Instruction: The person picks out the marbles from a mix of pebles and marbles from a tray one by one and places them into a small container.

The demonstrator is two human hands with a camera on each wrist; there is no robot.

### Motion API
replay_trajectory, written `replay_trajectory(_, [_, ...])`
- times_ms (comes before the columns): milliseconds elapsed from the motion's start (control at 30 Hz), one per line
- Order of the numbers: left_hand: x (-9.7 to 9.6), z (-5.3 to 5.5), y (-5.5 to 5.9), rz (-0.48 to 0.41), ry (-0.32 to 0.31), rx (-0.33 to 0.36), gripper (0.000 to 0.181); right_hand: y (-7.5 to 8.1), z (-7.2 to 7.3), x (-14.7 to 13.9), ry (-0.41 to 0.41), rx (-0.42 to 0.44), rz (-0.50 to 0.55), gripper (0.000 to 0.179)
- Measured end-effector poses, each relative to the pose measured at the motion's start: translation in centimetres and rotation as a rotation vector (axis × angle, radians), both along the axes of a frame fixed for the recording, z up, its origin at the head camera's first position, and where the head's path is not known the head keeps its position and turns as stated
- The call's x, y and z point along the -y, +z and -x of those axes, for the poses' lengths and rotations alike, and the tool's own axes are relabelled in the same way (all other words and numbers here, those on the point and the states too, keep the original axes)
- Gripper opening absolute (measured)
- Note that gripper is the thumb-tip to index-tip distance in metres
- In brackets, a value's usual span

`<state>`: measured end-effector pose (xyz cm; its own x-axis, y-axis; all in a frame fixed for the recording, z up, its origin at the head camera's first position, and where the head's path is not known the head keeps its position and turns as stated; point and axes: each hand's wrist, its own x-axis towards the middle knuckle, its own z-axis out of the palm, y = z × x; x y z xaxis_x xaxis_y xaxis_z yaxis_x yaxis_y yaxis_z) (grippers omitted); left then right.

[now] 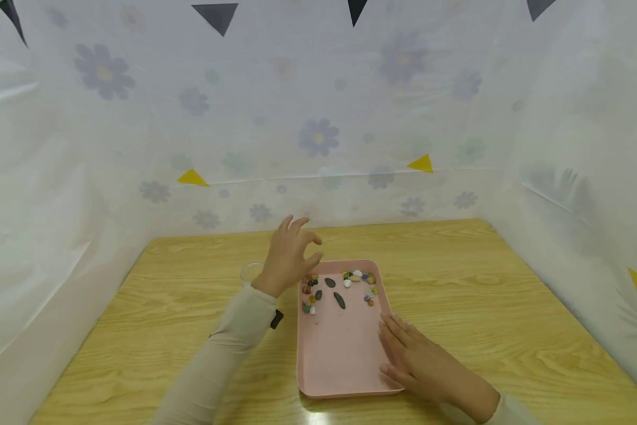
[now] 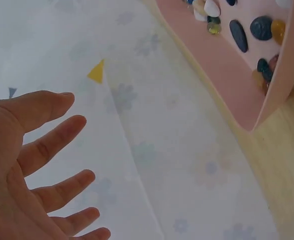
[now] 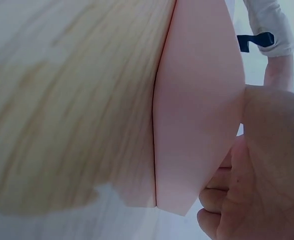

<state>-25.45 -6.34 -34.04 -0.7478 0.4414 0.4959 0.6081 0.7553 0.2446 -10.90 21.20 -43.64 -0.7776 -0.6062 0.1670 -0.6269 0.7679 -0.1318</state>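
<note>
My left hand (image 1: pixel 288 255) is raised by the far left corner of the pink tray (image 1: pixel 345 360), fingers spread and thumb apart from the index finger. Nothing is in its grasp; the left wrist view shows the bare fingers (image 2: pixel 61 137). Along the tray's right rim rests my right hand (image 1: pixel 424 360), with straight fingers reaching over the edge. Inside, toward the far end, lie dark oval stones (image 1: pixel 339 300). Small colored stones line the left wall, and a curved row of mixed stones (image 1: pixel 356 276) follows the far right corner.
A clear round container (image 1: pixel 251 271) stands left of the tray, partly hidden by the left hand. The wood-grain table (image 1: pixel 499 313) is bounded by a white flower-print sheet (image 1: pixel 254 136) at the back and sides. A black strap piece (image 1: pixel 277 319) shows at the left sleeve.
</note>
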Motion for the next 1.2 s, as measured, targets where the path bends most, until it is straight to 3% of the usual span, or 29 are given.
replay_trajectory(200, [-2.6,1.3,-1.8,0.021,-0.074,0.112,0.021,-0.2,0.1,0.1,0.003,-0.021,0.009,0.067])
replay_trajectory(367, [-4.5,2.0,-3.2,0.035,-0.088,0.176,0.022,-0.2,0.0,0.1,0.001,-0.035,-0.008,0.066])
replay_trajectory(700, [-6.5,2.9,-6.7,0.224,0.058,0.232,0.018,0.2,-0.2,0.5,0.0,-0.014,-0.022,0.066])
replay_trajectory(933, [-6.7,3.4,-8.5,0.235,0.125,0.324,0.021,0.5,-0.2,0.5,-0.004,-0.027,-0.034,0.066])
replay_trajectory(1200, [-6.6,3.4,-9.5,0.235,0.15,0.293,0.019,0.4,-0.4,0.6,-0.001,-0.048,-0.023,0.065])
